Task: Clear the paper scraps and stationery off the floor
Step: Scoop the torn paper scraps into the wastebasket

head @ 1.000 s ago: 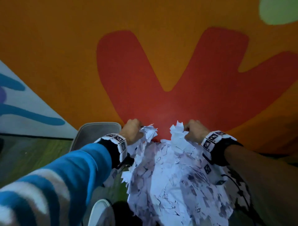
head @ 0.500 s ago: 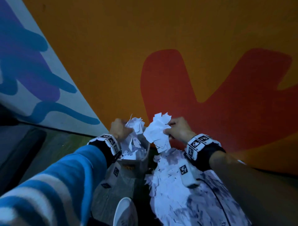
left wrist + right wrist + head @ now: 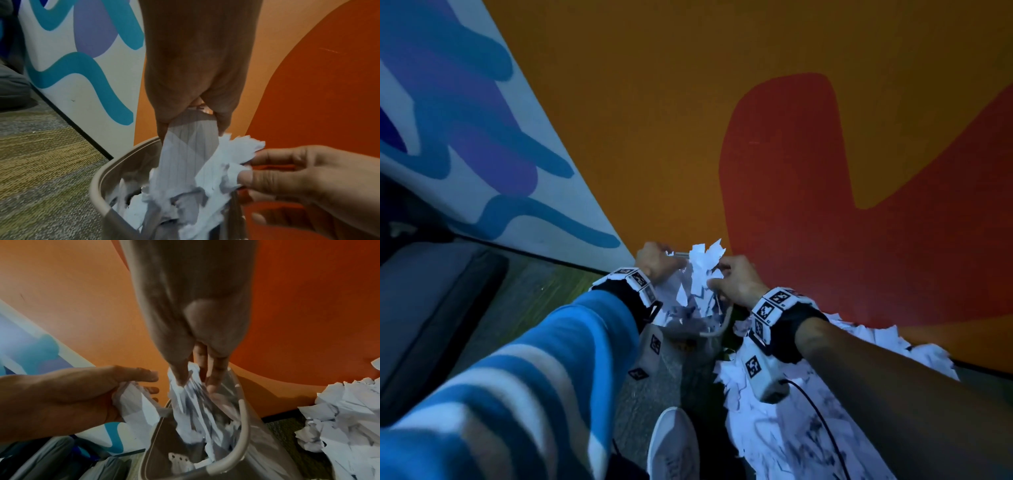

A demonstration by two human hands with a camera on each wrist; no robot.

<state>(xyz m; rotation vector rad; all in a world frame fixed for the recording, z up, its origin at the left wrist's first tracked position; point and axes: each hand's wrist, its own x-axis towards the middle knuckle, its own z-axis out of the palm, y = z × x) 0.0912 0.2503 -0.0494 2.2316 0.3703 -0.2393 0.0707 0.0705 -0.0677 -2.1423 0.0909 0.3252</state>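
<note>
Head: left hand and right hand each clutch paper scraps over bin; big pile remains right.
Left wrist: fingers pinching wad; lower inside rim before releasing.
Right wrist: 2 fingertips pinch scraps; avoid spillage.

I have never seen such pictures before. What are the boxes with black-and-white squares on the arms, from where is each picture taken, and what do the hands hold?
No machine here: a person works with bare hands. The boxes strapped on the wrists are small cameras. The wide picture comes from a camera on the head, looking down; the other two look along each hand. The left hand and the right hand each grip a bunch of torn paper scraps above a grey bin that already has paper inside. The bin stands on the carpet by a painted wall. A large pile of scraps lies on the floor at the person's right, not yet cleared.
</note>
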